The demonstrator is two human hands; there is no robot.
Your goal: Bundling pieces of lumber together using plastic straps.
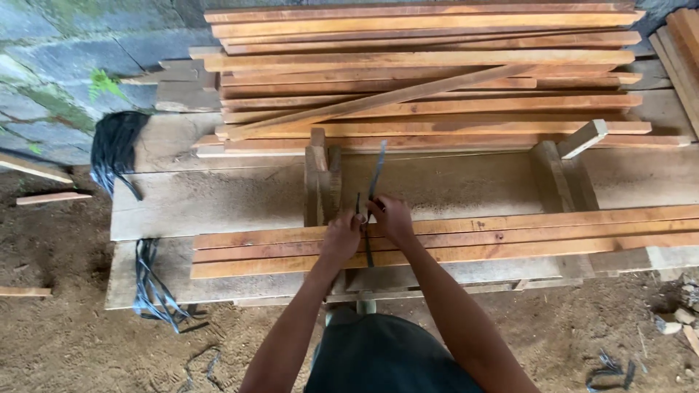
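Note:
My left hand (341,234) and my right hand (392,218) are close together over a small bundle of long reddish wooden slats (510,236) that lies across a wide plank bench (218,200). Both hands pinch a dark plastic strap (376,171); it wraps around the slats and its free end sticks up and away from me. An upright wooden block (320,182) stands just left of my hands.
A big stack of the same slats (422,73) fills the far side. A loose short block (582,138) lies at the right. Bunches of dark straps (113,149) hang at the left, with more straps (153,291) by the bench edge. Dirt floor (73,342) surrounds me.

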